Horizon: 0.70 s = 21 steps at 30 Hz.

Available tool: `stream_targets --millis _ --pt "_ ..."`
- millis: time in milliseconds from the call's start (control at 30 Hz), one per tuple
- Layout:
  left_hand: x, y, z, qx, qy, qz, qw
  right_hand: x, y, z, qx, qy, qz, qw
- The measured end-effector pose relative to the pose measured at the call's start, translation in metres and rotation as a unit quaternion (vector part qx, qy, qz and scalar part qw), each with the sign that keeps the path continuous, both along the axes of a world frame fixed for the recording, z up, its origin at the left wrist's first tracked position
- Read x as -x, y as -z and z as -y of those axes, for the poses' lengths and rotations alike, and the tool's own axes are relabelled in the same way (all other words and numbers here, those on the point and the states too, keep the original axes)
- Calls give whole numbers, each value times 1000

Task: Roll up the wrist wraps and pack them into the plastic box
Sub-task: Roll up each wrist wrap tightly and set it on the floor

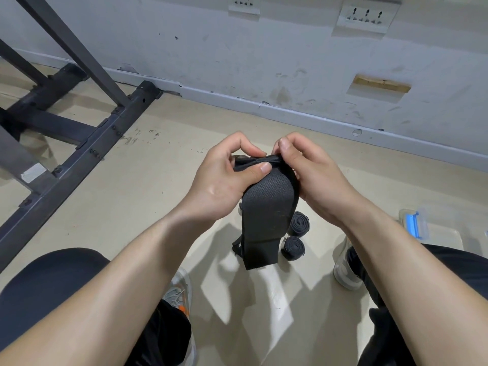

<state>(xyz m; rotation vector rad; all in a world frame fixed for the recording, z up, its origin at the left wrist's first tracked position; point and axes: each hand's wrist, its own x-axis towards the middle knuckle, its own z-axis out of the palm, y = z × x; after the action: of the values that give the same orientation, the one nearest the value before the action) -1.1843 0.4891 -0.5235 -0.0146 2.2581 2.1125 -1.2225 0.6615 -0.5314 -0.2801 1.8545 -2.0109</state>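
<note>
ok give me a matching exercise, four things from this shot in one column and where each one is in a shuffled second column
Things
1. unrolled wrist wrap
2. two rolled wraps
3. plastic box
4. metal frame

Places
A. on the floor at the far right, beside the right forearm
B. on the floor between the feet, under the hanging strap
C. top end pinched by both hands, the rest hanging down
D. standing on the floor at the left, near the wall

Pairs: 1-C, 2-B, 3-A, 4-D

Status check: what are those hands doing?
Both hands, left hand and right hand, pinching wrist wrap top. Two rolled wraps on floor. Nothing blocking.
</note>
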Motion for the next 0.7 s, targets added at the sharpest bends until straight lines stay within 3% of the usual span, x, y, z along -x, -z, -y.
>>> stream_targets --millis 167,400,600,700 --pt "2 1 0 3 -9 21 1000 0 6 0 60 15 35 997" --pt "2 8 -3 -95 -20 111 989 -1 12 4 47 69 21 996" --pt "2 14 -4 -40 -25 136 990 -1 16 4 -5 71 -21 997" --pt "3 15 -1 -28 -47 118 991 -1 13 4 30 68 33 997"
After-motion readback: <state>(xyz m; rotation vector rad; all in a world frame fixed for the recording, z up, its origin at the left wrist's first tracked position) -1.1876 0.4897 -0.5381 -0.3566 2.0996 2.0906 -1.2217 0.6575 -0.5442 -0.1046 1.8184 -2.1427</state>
